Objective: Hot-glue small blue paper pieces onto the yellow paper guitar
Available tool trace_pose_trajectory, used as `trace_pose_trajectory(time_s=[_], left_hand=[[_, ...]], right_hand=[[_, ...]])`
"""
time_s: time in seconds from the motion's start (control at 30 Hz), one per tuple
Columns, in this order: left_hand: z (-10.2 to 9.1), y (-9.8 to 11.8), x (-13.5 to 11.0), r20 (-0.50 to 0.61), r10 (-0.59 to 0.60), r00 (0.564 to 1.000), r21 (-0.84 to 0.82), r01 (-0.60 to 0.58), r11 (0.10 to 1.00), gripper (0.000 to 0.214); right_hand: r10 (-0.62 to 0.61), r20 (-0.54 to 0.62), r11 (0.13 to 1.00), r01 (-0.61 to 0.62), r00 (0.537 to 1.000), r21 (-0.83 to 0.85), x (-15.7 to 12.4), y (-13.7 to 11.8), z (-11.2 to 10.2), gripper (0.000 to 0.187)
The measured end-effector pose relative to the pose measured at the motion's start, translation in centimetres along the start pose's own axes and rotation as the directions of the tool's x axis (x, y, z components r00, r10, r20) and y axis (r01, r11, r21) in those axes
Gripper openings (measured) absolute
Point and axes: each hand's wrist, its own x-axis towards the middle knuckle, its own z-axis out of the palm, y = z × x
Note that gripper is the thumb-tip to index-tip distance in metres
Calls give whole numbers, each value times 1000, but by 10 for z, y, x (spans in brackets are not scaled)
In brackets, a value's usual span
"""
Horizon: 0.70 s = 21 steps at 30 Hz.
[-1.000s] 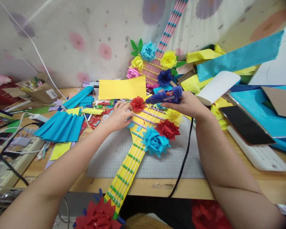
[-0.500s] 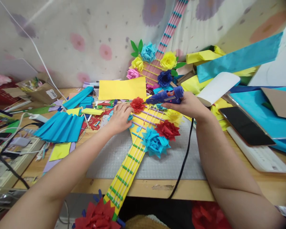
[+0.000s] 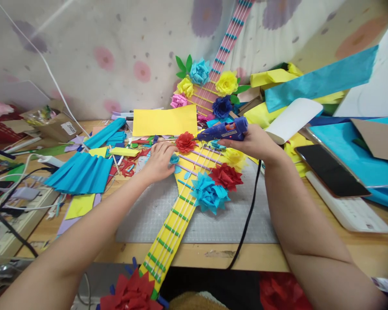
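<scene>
Right hand (image 3: pixel 261 143): blue plastic glue gun (image 3: pixel 224 130) is clamped in the fingers | Left hand (image 3: pixel 161 159): fingers are bent at a small curled light-blue paper piece (image 3: pixel 174 159); whether it is gripped cannot be told | flat yellow guitar-shaped model (image 3: pixel 183 207): its body is seen between both hands' fingers

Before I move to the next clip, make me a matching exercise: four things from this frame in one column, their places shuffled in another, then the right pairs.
Things
1. glue gun
2. yellow paper guitar
3. pink paper guitar
4. phone

Places
A. upright in front of the flower-patterned backdrop
B. overlapping a white object, at the picture's right
C. partly over the grey mat, neck reaching past the table's front edge
D. held in the right hand

Pairs: 1-D, 2-C, 3-A, 4-B
</scene>
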Motion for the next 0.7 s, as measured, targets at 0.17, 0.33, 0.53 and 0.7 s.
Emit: trace_pose_trajectory(time_s=[0.17,0.33,0.53,0.7], left_hand=[[1,-1,1,25,-21,999,7,21,1000,44],[1,1,0,29,-32,999,-2,32,999,43],[-15,-7,-4,65,-128,990,-85,134,987,46],[-26,-14,-23,-16,-387,922,-260,370,892,24]], right_hand=[[-8,9,1000,8,1000,18,0,-2,0,46],[-18,-5,999,19,1000,26,0,-2,1,46],[5,-22,1000,-4,1000,17,0,0,-1,46],[61,-39,998,-62,997,-17,2,7,-3,48]])
